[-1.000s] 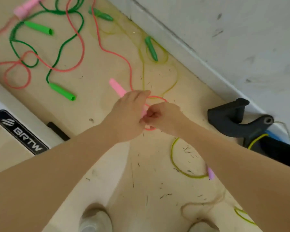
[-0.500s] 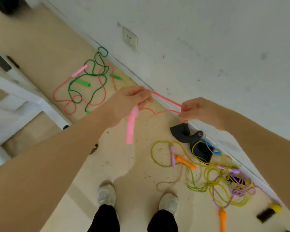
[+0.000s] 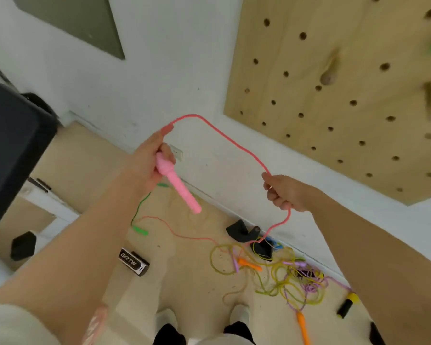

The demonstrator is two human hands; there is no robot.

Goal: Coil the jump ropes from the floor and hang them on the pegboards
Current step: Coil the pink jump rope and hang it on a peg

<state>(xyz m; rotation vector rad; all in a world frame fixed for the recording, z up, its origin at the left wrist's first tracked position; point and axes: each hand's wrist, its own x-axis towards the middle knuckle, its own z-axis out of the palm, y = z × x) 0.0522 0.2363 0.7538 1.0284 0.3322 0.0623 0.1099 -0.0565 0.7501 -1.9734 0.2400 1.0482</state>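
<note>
My left hand [image 3: 147, 165] grips the top of a pink jump-rope handle [image 3: 179, 188], which points down and to the right. The pink cord [image 3: 224, 138] arches up from that hand and runs right into my right hand [image 3: 284, 192], whose fingers curl round it. Below my right hand the cord drops to the floor and trails left. A wooden pegboard [image 3: 334, 95] with several pegs hangs on the wall at the upper right.
On the floor lie a tangle of yellow, purple and orange ropes [image 3: 284, 272], a green rope [image 3: 139, 230], a black bracket [image 3: 241, 232] by the skirting and a black-and-yellow handle [image 3: 346, 307]. A dark machine [image 3: 13, 150] stands at the left. My shoes [image 3: 239, 314] are at the bottom.
I have stood up and the view has risen from the floor to the wall and pegboard. My hands have drawn apart, lifting the pink handle and cord higher.
</note>
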